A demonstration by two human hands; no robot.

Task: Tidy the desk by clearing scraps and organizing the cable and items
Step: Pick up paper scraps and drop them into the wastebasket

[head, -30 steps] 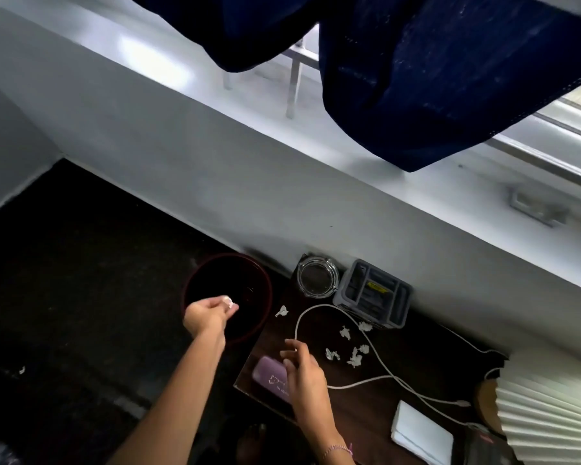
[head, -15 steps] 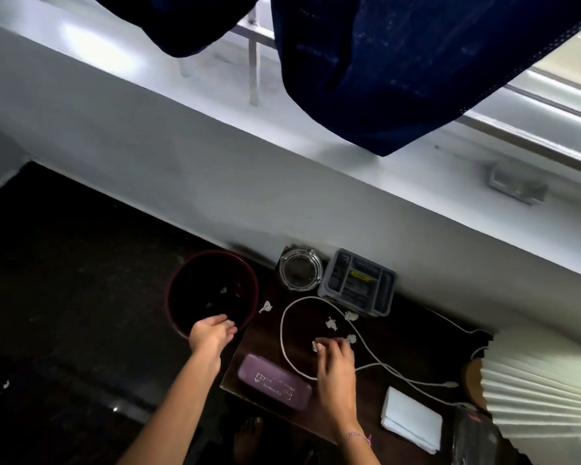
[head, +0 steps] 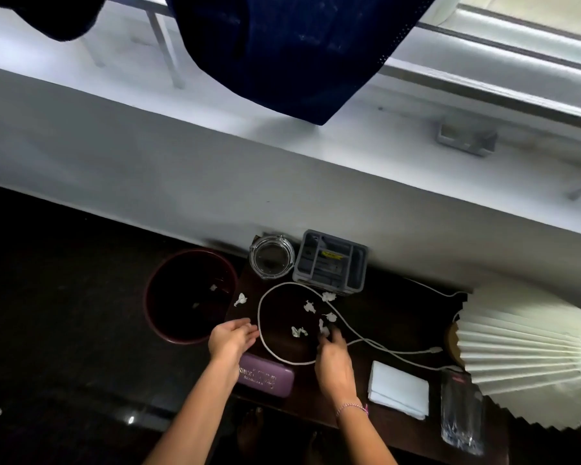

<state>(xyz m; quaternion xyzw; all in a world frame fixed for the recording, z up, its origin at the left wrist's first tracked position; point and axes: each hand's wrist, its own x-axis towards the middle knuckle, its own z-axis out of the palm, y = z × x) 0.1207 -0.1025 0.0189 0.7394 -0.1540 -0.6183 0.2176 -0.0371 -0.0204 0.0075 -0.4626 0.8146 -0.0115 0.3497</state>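
— What sort of place is this?
— A home, likely a bedroom: a small dark desk [head: 399,307] under a window sill [head: 215,105], a navy curtain [head: 292,52], a pleated lamp shade [head: 517,357], a purple glasses case [head: 265,379] and a dark-red wastebasket [head: 155,283] on the floor.

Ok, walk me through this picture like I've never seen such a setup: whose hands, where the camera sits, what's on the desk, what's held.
There is no machine here. A person wears a wide-angle camera on the head, looking down at their own bare hands. The left hand is open, palm up, at the desk's left edge, beside a dark red bin on the floor. The right hand reaches among white paper scraps; whether it has pinched one cannot be told. On the desk also lie a looped white cable, a purple case, a glass ashtray, a grey organizer, folded white paper and a pleated lamp shade.
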